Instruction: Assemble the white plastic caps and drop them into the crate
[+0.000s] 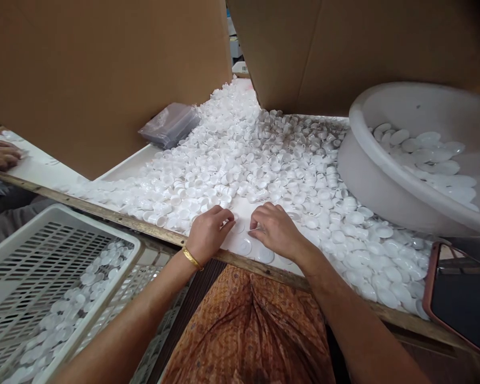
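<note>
My left hand (212, 230) is at the table's front edge, thumb and fingers pinched at the rim of a small clear plastic disc (237, 226). Across a narrow gap, my right hand (275, 229) has its fingertips pressed together; a thin pale edge shows at them, too small to name. Between the hands, a round clear lid (245, 246) lies flat on the white tabletop, with another clear lid (265, 256) below my right hand. Beyond both hands spreads a thick heap of small white plastic caps (224, 165).
A large white tub (384, 181) holding oval white pieces stands at the right, near a phone (460, 293). Below left is a slotted crate (134, 256) with white pieces. Cardboard sheets (104, 69) stand behind, beside a clear plastic packet (170, 125). Another person's hand (2, 154) rests far left.
</note>
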`<state>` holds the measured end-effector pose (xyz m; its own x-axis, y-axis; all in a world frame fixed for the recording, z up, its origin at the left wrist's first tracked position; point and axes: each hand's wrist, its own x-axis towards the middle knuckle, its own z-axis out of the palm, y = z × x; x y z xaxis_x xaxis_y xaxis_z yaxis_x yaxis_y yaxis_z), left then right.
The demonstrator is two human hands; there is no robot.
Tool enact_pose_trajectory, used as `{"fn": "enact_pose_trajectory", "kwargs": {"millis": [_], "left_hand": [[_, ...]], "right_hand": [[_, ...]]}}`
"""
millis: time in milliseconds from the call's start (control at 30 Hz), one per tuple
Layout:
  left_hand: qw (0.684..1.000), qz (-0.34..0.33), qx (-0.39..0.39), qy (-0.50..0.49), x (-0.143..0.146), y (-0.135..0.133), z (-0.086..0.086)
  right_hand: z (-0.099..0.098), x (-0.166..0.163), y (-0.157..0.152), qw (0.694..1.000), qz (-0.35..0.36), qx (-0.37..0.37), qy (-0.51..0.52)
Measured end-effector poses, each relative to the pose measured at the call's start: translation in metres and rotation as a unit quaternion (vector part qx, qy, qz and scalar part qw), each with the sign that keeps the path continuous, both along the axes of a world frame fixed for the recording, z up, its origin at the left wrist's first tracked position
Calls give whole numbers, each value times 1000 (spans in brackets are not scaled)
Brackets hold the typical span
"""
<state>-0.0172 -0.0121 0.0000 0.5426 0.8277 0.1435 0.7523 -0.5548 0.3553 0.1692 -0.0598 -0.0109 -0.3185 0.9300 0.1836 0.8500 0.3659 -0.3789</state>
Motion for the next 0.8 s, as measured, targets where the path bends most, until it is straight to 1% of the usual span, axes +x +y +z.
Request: {"fn": "enact_pose_trajectory", "kwargs": {"millis": [100, 167, 267, 400, 533, 800], "left_hand": [[998, -35, 20, 43, -2, -2, 1], [997, -46, 19, 63, -1, -2, 0], [995, -54, 17, 87, 0, 1, -3], [992, -69, 34, 104, 1, 3, -5], [992, -79, 48, 85, -1, 3, -3], [986, -107, 66, 112, 3, 3, -8]], "right_hand": [[0, -2, -1, 999, 16, 16, -36], [0, -2, -1, 998, 34, 6, -51], [-2, -2, -1, 998, 46, -11, -37], [-5, -1, 0, 999, 14, -16, -24], [-8, -3, 0, 999, -20, -2, -40], [-11, -7, 1, 998, -17, 6, -55]]}}
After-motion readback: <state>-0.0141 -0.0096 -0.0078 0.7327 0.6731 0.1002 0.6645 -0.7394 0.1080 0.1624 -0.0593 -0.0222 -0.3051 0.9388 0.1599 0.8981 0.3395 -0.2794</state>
